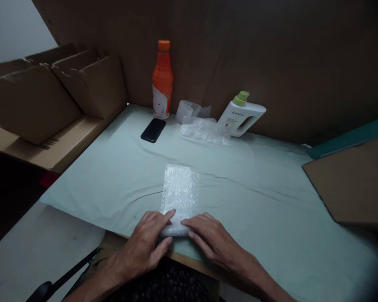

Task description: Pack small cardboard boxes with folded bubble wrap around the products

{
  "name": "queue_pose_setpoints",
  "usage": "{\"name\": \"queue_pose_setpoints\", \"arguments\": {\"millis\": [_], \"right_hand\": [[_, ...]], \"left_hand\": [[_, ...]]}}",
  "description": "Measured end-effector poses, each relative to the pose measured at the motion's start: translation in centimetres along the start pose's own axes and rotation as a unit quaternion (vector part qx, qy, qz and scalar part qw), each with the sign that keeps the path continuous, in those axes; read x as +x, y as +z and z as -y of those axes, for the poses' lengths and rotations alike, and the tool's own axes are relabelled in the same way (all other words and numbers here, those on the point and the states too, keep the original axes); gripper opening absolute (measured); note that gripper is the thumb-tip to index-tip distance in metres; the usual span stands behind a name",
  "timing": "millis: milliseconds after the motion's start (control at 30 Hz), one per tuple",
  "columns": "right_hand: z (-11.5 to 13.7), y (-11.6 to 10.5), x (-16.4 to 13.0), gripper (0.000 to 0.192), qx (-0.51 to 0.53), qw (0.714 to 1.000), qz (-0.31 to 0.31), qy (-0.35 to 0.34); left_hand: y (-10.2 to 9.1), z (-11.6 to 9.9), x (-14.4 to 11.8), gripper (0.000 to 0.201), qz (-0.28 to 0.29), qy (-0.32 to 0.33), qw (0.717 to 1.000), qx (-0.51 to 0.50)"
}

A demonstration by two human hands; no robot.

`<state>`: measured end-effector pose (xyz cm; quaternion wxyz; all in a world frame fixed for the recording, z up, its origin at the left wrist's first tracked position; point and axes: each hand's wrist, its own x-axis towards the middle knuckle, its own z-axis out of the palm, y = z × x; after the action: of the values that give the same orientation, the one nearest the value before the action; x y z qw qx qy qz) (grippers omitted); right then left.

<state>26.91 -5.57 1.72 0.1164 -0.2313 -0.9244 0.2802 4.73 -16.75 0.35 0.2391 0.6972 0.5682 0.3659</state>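
A strip of clear bubble wrap (180, 184) lies flat on the pale green cloth, its long side running away from me. The end nearest me looks folded or rolled over, near the table's front edge. My left hand (149, 235) grips this end at its left corner, with the fingers on top and the thumb low at the near edge. At the right corner, my right hand (209, 235) holds the same end, fingertips pressed on the wrap. Whether anything is inside the folded end I cannot tell.
On the cloth (255, 176) stand an orange bottle (163, 79) and a white jug with a green cap (239, 115). Between them lie a roll of clear film (184, 111) and more bubble wrap (204, 130). A black phone (153, 130) lies nearby. Cardboard boxes (28, 105) flank the left; cardboard (353, 184) sits right.
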Motion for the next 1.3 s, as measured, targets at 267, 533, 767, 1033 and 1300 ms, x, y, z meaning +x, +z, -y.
{"name": "queue_pose_setpoints", "arguments": {"millis": [267, 533, 767, 1033, 1300], "right_hand": [[0.1, 0.7, -0.3, 0.032, -0.133, 0.98, -0.145, -0.02], [0.0, 2.0, -0.1, 0.037, -0.026, 0.996, -0.088, 0.006], [0.8, 1.4, 0.5, 0.035, -0.135, 0.977, -0.166, 0.006], [-1.1, 2.1, 3.9, 0.034, -0.064, 0.986, -0.149, 0.038], [0.8, 2.8, 3.2, 0.033, 0.239, 0.951, -0.117, 0.159]], "left_hand": [[1.6, 2.6, 2.7, 0.051, -0.03, -0.072, 0.993, 0.088], [0.3, 0.8, 0.7, 0.057, -0.043, 0.016, 0.998, 0.039], [0.8, 2.7, 2.7, 0.051, -0.061, -0.083, 0.988, 0.112], [-0.1, 2.7, 1.8, 0.066, -0.16, -0.253, 0.944, -0.137], [1.3, 0.3, 2.1, 0.108, -0.139, -0.335, 0.794, -0.487]]}}
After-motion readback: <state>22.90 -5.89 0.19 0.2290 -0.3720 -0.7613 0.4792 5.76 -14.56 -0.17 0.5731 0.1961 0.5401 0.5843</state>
